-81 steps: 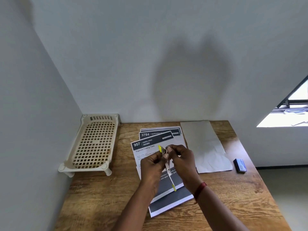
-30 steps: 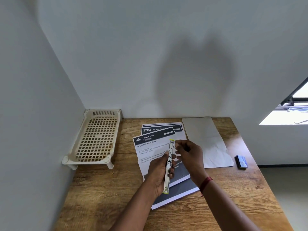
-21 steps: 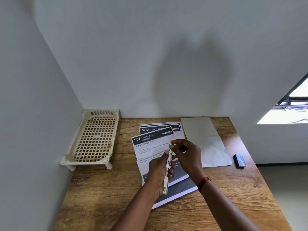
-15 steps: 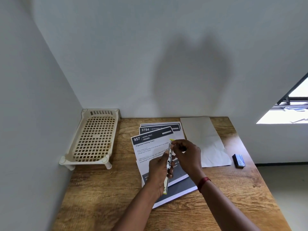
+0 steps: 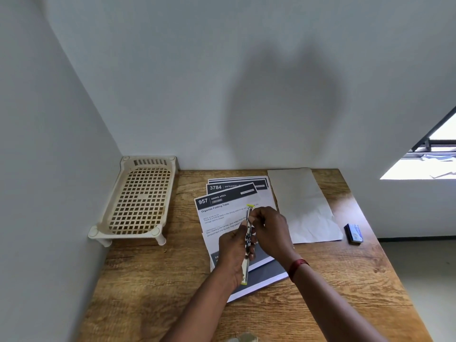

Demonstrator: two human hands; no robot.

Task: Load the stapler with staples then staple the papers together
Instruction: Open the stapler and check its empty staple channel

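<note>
Working over the desk (image 5: 153, 292), with a lattice tray (image 5: 138, 201) against the left wall, the person has the papers (image 5: 222, 215) fanned loosely in the middle and a blank sheet (image 5: 303, 208) just beside them to the right. The papers lie unsquared and the tool is in the hands, so the step in hand is, by my reading, loading. The left hand (image 5: 232, 255) is curled round the lower half of the stapler (image 5: 247, 239), which is held above the papers, long and thin, edge-on to the camera, its yellow tip pointing away from the person. The right hand (image 5: 271, 233) pinches its upper part near that tip; whether a strip of staples lies between those fingers is too small to tell. The staple box (image 5: 354, 233) lies well apart, near the desk's right edge. To do this well, the left grip should hold the body firm, with the channel facing up, while the right fingers work lightly. A strip should go in legs down and slide fully along the rail, and the top should close only once nothing sits proud. Forcing it risks a bent strip or a jam. The papers will then need squaring at one corner before stapling, since they overlap unevenly.
</note>
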